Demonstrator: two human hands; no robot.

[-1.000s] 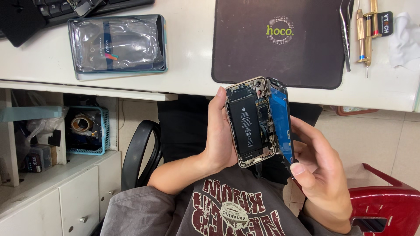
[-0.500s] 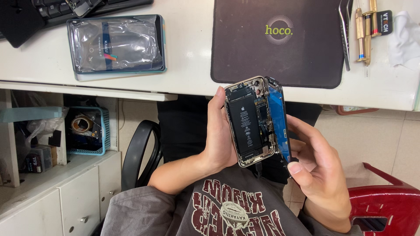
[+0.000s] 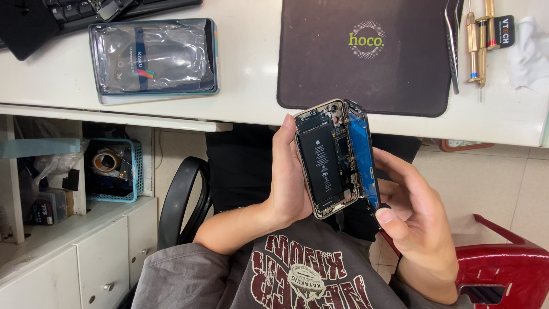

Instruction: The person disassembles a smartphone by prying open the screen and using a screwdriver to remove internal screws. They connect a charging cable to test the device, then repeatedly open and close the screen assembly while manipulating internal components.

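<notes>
Clear plastic wraps one flat rectangular package [image 3: 153,57] with a teal rim and a dark stripe down its middle; it lies near the counter's [image 3: 251,68] front edge toward the far-left corner. One dark brown mat [image 3: 366,57], rectangular with a round pale emblem, sits at the middle of the counter, its lower edge close to the front edge. One small black label [image 3: 504,30] lies toward the right end of the counter, beside two gold-handled screwdrivers [image 3: 478,46] and one pair of steel tweezers [image 3: 452,43]. One crumpled white cloth [image 3: 529,54] rests at the right edge.

My left hand [image 3: 291,180] forms a closed grip around the metal frame of one opened phone [image 3: 326,160], fingers curled behind it and the thumb along its left side; the black battery and circuit parts face me. My right hand [image 3: 414,220] holds a closed grip on the one blue-backed screen panel [image 3: 361,154], swung out from the frame's right side like a book cover, thumb pressed at its lower corner. The phone is held in the air below the counter's front edge, above my lap.

One teal basket [image 3: 114,171] sits on a shelf [image 3: 40,223] at lower left. One red chair [image 3: 503,269] stands at lower right.
</notes>
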